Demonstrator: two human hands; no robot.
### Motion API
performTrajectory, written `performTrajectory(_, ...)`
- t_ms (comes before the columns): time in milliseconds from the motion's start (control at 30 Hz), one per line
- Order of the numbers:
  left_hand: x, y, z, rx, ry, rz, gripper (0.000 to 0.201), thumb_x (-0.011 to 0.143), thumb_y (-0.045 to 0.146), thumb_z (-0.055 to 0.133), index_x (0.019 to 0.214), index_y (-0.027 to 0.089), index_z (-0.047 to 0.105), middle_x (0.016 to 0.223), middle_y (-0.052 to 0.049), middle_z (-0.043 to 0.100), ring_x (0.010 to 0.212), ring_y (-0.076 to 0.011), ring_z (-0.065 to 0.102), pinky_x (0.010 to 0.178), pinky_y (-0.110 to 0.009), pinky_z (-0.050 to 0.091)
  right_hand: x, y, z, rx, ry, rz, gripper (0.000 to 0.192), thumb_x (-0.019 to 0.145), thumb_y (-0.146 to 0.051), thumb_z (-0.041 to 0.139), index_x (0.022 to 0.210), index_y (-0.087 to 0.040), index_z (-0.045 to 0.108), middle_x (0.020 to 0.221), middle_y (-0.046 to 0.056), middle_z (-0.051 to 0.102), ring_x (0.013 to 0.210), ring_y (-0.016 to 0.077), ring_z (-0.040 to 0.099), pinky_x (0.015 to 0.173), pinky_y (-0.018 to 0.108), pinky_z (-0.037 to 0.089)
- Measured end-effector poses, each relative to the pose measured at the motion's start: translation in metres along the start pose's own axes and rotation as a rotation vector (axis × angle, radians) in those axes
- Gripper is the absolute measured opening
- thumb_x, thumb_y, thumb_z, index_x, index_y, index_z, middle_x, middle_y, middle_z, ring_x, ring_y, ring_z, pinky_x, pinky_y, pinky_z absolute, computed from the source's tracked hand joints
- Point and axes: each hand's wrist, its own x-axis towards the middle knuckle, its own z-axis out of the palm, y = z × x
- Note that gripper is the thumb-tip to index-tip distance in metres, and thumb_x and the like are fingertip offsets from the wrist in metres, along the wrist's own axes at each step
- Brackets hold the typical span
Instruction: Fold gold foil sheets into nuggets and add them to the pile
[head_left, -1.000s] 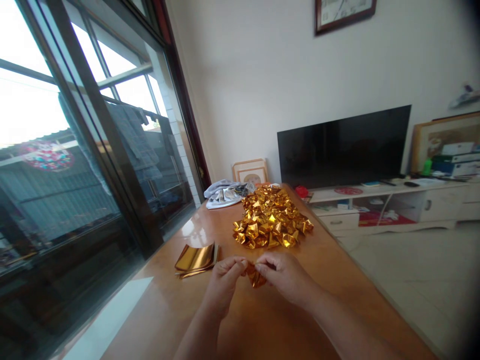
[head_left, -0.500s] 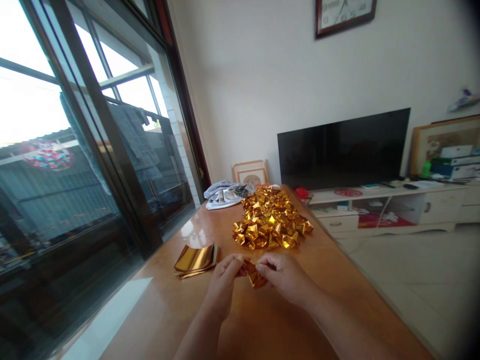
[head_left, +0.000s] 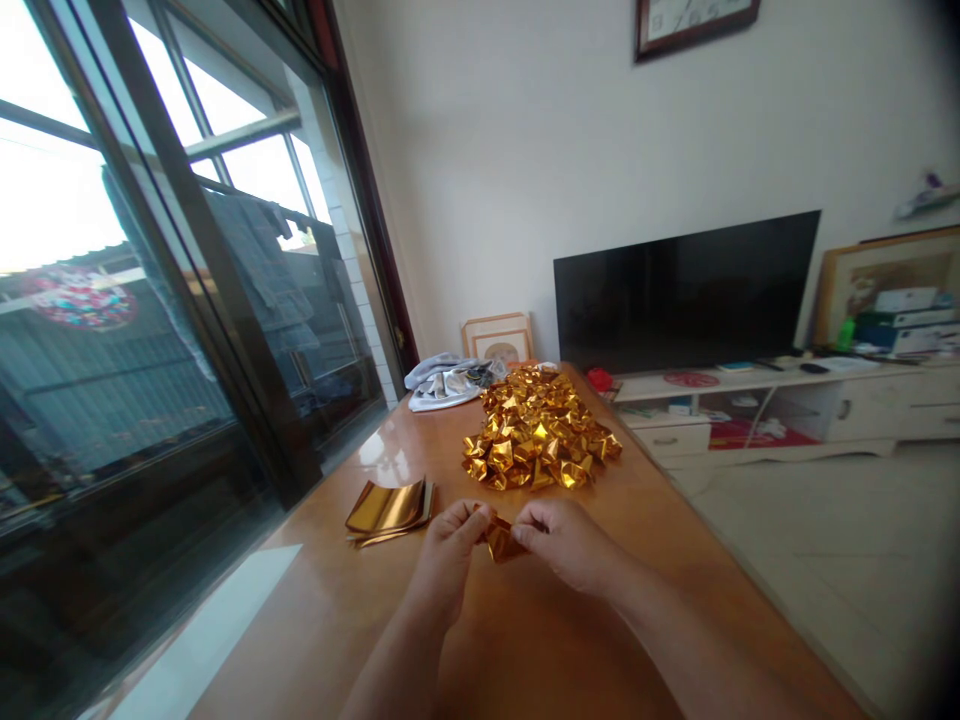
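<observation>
- Pinching L edge of gold foil pc (head_left: 502, 543) w/ fingers of L hand (head_left: 444, 545), R edge w/ fingers of R hand (head_left: 562, 535); held btwn hands over near part of desk (head_left: 495, 650).
- Looks part-shaped, prob. unfinished.
- Done: big pile of shaped pcs (head_left: 541, 440), farther up desk.
- Remaining: flat foil stack (head_left: 385, 508), L of L hand, untouched; can't tell qty.

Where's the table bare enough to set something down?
Bare tabletop lies between the foil heap and right forearm, and left of the left hand, nearer than the gold sheets. Crowded: the far end, heap beside grey bundle.
</observation>
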Motion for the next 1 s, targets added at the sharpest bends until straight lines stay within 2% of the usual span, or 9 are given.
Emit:
performTrajectory(200,0.0,0.0,0.003,-0.143,0.02,-0.098,0.034,0.083,0.046,0.07,0.081,0.012,0.067,0.068,-0.001,0.059,0.063,-0.0125,0.05,0.065,-0.026,0.039,-0.001,0.001,0.0,0.029,-0.019,0.001,0.023,0.087,-0.029,0.056,0.068,-0.016,0.059,0.061,-0.003,0.053,0.058,0.0106,0.046,0.053,0.021,0.031)
performTrajectory(300,-0.001,0.001,0.006,-0.201,-0.026,-0.15,0.034,0.082,0.046,0.071,0.08,0.013,0.067,0.068,-0.001,0.059,0.063,-0.0123,0.051,0.063,-0.026,0.039,0.0,0.004,0.003,0.07,-0.013,0.016,0.022,0.087,-0.029,0.056,0.069,-0.016,0.059,0.063,-0.003,0.054,0.059,0.0107,0.046,0.055,0.021,0.033)
performTrajectory(433,-0.002,-0.002,0.006,-0.172,-0.087,-0.132,0.035,0.082,0.042,0.072,0.066,0.013,0.062,0.063,0.0,0.056,0.06,-0.0106,0.046,0.062,-0.025,0.036,0.0,0.007,0.005,0.104,0.0,0.02,0.021,0.087,-0.03,0.056,0.073,-0.016,0.06,0.067,-0.002,0.058,0.06,0.0111,0.047,0.058,0.022,0.037)
performTrajectory(667,0.002,-0.01,0.002,-0.132,-0.025,-0.108,0.036,0.08,0.047,0.073,0.075,0.011,0.069,0.07,-0.004,0.062,0.065,-0.0134,0.052,0.062,-0.026,0.037,-0.004,-0.001,0.001,0.138,-0.068,0.075,0.024,0.091,-0.035,0.054,0.074,-0.017,0.057,0.063,-0.002,0.06,0.056,0.0107,0.051,0.053,0.021,0.036)
performTrajectory(800,0.003,-0.011,0.001,-0.15,-0.011,-0.119,0.035,0.081,0.046,0.072,0.075,0.012,0.068,0.072,-0.004,0.064,0.066,-0.0134,0.054,0.062,-0.026,0.038,-0.005,-0.006,-0.002,0.18,-0.125,0.122,0.02,0.091,-0.033,0.052,0.079,-0.018,0.057,0.063,-0.003,0.059,0.052,0.0092,0.048,0.048,0.019,0.033)
performTrajectory(1000,0.003,-0.008,0.0,-0.174,0.0,-0.143,0.033,0.081,0.045,0.073,0.074,0.013,0.065,0.07,-0.003,0.062,0.066,-0.014,0.056,0.063,-0.026,0.04,-0.004,-0.005,-0.002,0.24,-0.19,0.171,0.013,0.088,-0.028,0.054,0.081,-0.018,0.058,0.063,-0.004,0.059,0.049,0.0083,0.05,0.049,0.019,0.035)
